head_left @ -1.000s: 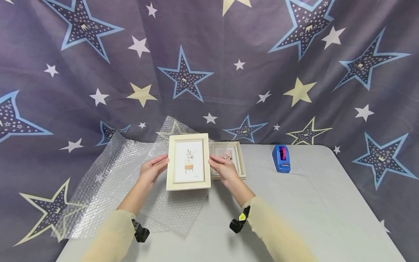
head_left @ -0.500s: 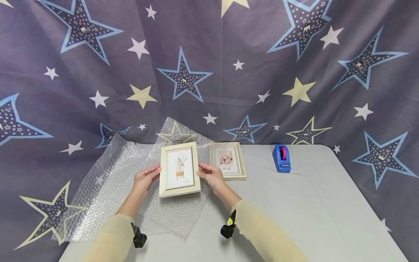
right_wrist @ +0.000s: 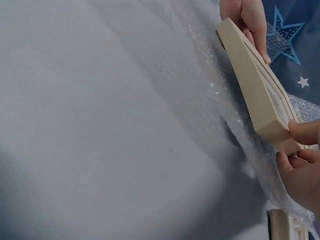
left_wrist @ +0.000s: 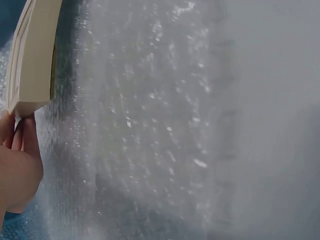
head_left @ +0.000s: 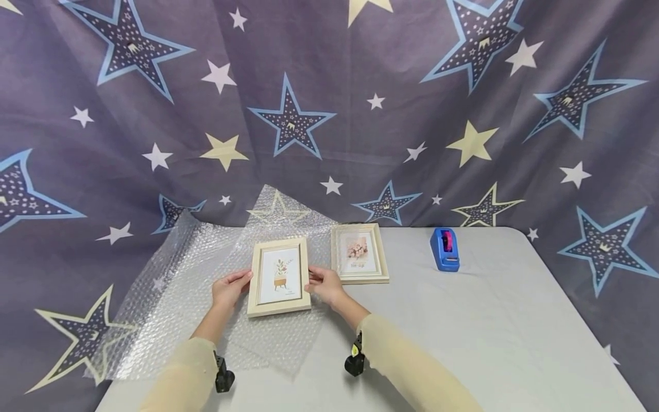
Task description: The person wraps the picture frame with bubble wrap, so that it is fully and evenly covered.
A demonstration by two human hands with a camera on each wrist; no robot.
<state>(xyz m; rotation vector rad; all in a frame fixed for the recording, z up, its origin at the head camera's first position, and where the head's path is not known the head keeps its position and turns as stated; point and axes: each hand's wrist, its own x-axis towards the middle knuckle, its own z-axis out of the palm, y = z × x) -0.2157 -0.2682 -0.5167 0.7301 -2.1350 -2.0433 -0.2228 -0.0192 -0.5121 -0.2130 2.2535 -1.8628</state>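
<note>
Two bare hands share one cream rectangular picture frame with a potted-plant print (head_left: 280,277) above the near-middle of a pale grey cloth-covered desk (head_left: 463,332). From my remote post I see the left grip (head_left: 226,290) pinching its left edge and the right grip (head_left: 326,286) clasping its right, thumb on the front. The frame sits over clear plastic bubble wrap (head_left: 170,286), which comes between it and the desk; whether the two touch, and whether the wrap is one sheet or two, I cannot tell. I count two frames in all: the second, a cream rectangular frame with a pink flower print (head_left: 358,253), lies just beyond the right grip. One blue plastic tape dispenser with a pink core (head_left: 444,250) stands farther right, well apart. Two beige sleeves (head_left: 412,366) each carry a small black camera (head_left: 224,375); a purple-grey star-printed curtain (head_left: 360,143) closes off the far side.
</note>
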